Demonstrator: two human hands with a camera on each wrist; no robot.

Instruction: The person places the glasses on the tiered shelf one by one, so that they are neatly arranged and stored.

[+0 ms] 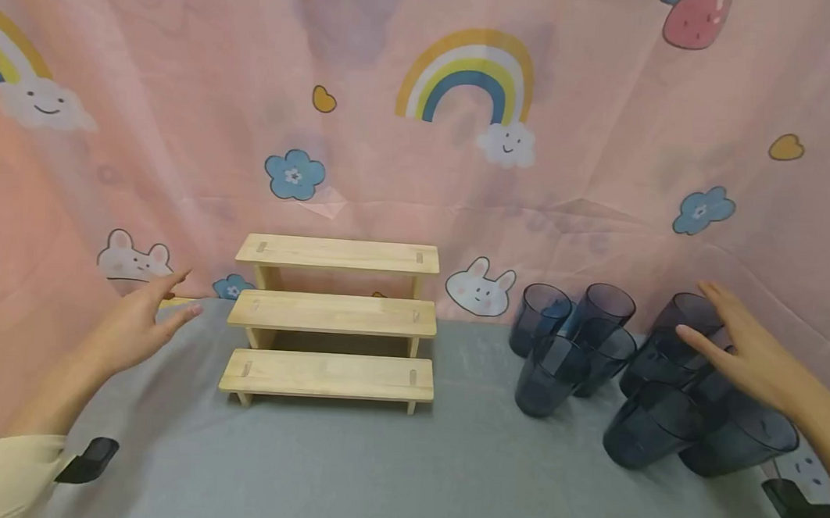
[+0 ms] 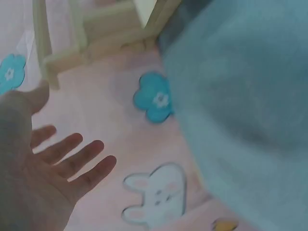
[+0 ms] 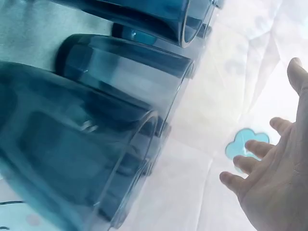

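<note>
A three-step pale wooden rack (image 1: pixel 333 315) stands on the grey cloth, its steps bare. Left of it my left hand (image 1: pixel 133 324) hovers with fingers extended, touching nothing; the left wrist view shows its palm side (image 2: pixel 53 178) and part of the rack (image 2: pixel 67 60). To the right, several dark blue see-through cups (image 1: pixel 553 376) stand upright in two close groups. Above the right-hand group, near its back cups (image 1: pixel 694 313), hangs my right hand (image 1: pixel 748 355), fingers spread and holding nothing. In the right wrist view that hand (image 3: pixel 274 178) is apart from the large cup rims (image 3: pixel 139 139).
A grey cloth (image 1: pixel 347 474) covers the table. Behind it hangs a pink curtain (image 1: pixel 391 179) printed with rainbows, flowers and animal faces, close behind the rack and cups. Dark wrist straps (image 1: pixel 87 461) sit at both sleeves.
</note>
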